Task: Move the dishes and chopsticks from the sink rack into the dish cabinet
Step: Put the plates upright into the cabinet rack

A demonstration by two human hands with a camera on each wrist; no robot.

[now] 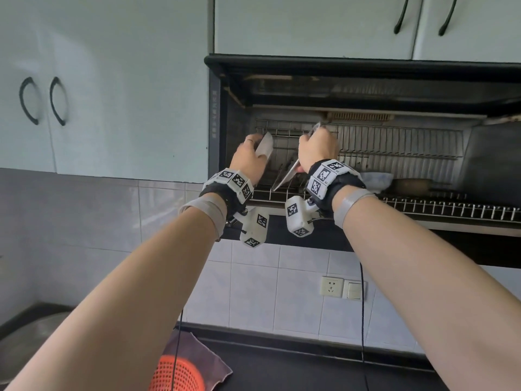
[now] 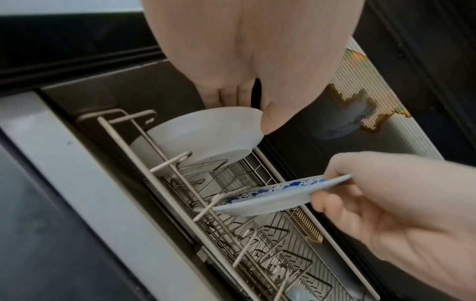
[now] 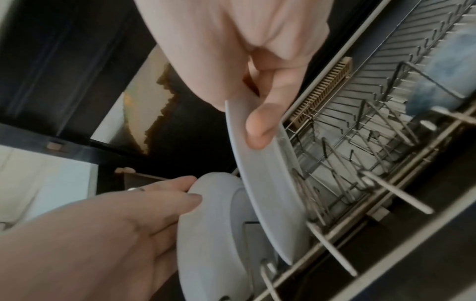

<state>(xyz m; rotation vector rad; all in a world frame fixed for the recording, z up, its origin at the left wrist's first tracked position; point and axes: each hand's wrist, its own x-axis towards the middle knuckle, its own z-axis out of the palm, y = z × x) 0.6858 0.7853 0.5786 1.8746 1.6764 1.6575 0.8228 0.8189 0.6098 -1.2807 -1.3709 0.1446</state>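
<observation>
Nearest us, low in the head view, an orange basket [image 1: 176,375] sits on a cloth [image 1: 210,359] on the dark counter [image 1: 310,371]; both forearms reach up past it.

At the open dish cabinet [image 1: 366,153] we have 2 dishes in hand. Left hand [image 1: 248,159]: thumb and curled fingers grip the rim of the white bowl [image 2: 206,138], which stands on edge at the left end of the wire rack [image 2: 231,234], against the first prongs. Right hand [image 1: 317,149]: thumb and fingers pinch the upper rim of the blue-patterned plate [image 2: 270,198], tilted, its lower edge down among the prongs just right of the bowl. Whether that edge is seated in a slot we cannot tell; the right wrist view is blurred there.

Risks, as we judge them:
1. Plate let go before its edge sits between 2 prongs: it could tip onto the bowl or slide off the front rail toward the counter.
2. Bowl and plate are near touching; pushing either sideways could knock rim on rim and chip one.
3. The bowl is deep for these slots and may roll once released.

Farther right on the rack lie a blue-white cloth [image 1: 376,179] and a brown dish [image 1: 413,185], well apart from the hands. No chopsticks in view.
</observation>
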